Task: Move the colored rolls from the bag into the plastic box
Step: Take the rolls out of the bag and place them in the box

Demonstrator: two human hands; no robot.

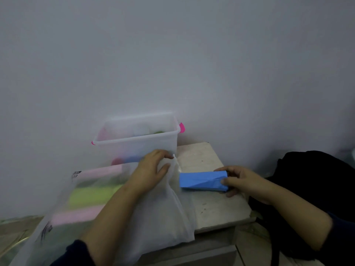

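A translucent white bag (157, 214) lies across the small table, its mouth toward the right. Inside it show a pink roll (101, 172), a yellow-green roll (92, 194) and another pink roll (75, 215). My left hand (151, 169) pinches the bag's edge near its mouth. My right hand (238, 181) grips the right end of a blue roll (201, 180), which sits just outside the bag above the tabletop. The clear plastic box (134, 144) with pink latches stands behind the bag against the wall. Some colored rolls show dimly through its wall.
The pale tabletop (211, 208) is worn and ends at a front edge near me. A black backpack (311, 189) sits right of the table, close behind my right forearm. A plain grey wall rises behind the box.
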